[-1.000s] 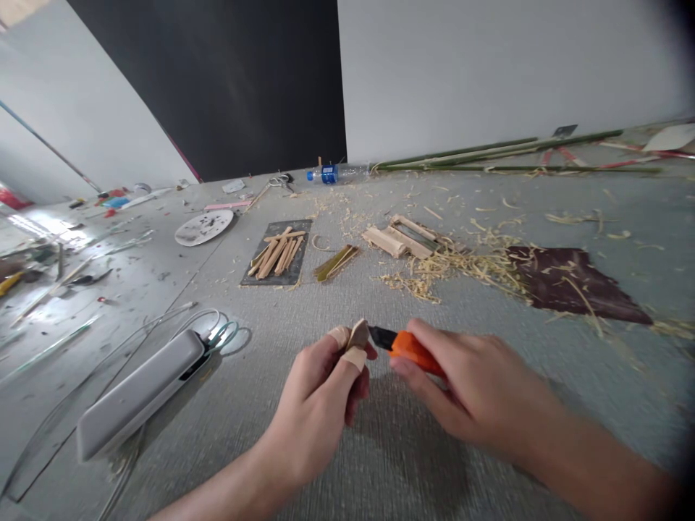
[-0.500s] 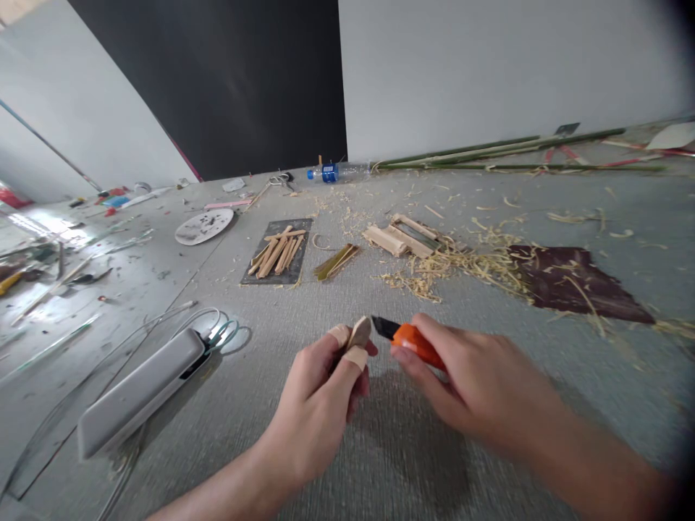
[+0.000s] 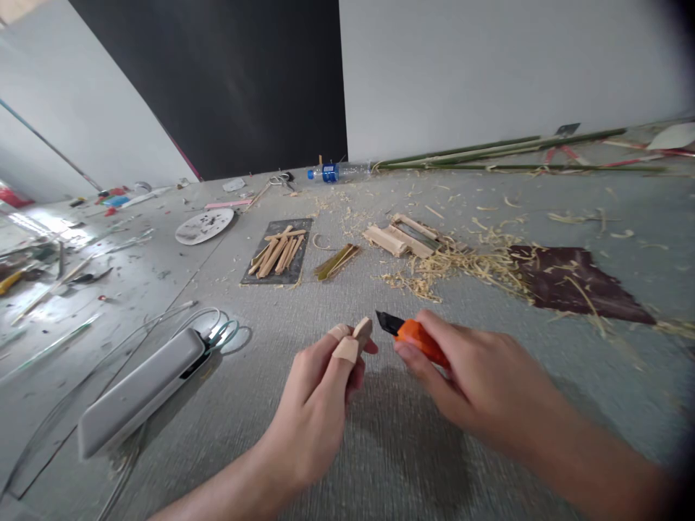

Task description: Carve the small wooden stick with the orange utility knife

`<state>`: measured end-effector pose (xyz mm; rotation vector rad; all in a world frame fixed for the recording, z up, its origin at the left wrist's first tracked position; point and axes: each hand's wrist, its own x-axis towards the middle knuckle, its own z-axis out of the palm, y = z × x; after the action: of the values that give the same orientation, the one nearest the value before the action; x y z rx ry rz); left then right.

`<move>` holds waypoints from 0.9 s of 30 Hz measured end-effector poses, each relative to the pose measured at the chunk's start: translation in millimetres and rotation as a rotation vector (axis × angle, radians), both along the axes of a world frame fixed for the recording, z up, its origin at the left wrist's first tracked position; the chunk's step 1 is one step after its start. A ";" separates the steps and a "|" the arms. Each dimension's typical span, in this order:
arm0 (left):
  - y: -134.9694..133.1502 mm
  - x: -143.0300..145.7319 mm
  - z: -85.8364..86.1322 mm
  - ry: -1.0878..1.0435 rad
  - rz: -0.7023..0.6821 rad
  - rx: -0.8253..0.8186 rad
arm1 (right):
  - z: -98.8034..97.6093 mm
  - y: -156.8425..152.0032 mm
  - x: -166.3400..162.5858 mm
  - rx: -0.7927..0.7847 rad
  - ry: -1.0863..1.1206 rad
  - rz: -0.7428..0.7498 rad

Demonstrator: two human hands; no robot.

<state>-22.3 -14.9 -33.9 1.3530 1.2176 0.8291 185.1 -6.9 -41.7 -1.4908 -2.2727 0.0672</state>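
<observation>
Between the thumb and fingers of my left hand (image 3: pixel 320 394) is a short wooden stick (image 3: pixel 363 328), its tip poking up past the thumb. Bandages wrap the thumb and one finger of that hand. My right hand (image 3: pixel 478 369) grips an orange utility knife (image 3: pixel 420 340) with its dark blade out, pointing left at the stick. A small gap separates the blade from the wood. Beyond my hands lie a dark mat (image 3: pixel 300 271) with several cut sticks (image 3: pixel 279 253), a green bamboo strip (image 3: pixel 334 263) and split bamboo pieces (image 3: pixel 386 239).
A power bank (image 3: pixel 142 387) with cables lies at left. Curly shavings (image 3: pixel 467 266) spread beside a dark brown sheet (image 3: pixel 580 278). A white plate (image 3: pixel 203 226), scissors (image 3: pixel 281 179), a plastic bottle (image 3: pixel 331 173) and long green bamboo poles (image 3: pixel 504 155) lie towards the wall.
The knife has drawn slightly right, away from the stick, widening the gap. My left thumb and the stick have shifted and turned a little.
</observation>
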 end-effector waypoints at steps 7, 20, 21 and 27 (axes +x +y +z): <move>0.1 0.0 2.3 0.013 -0.019 0.033 | 0.3 0.7 -0.6 0.004 0.021 0.119; -0.5 -0.8 0.7 -0.063 -0.009 -0.001 | 2.7 -1.3 -1.8 -0.064 0.024 0.152; -0.5 -0.5 1.5 -0.082 -0.007 -0.018 | 3.1 -1.6 -1.7 -0.069 0.027 0.152; 0.0 2.8 6.2 -0.224 -0.029 -0.133 | 2.9 -2.8 -1.1 -0.046 0.016 0.159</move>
<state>-19.6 -14.9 -27.7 1.1354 1.0566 0.8408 184.1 -9.8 -38.7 -1.3239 -2.3875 0.1785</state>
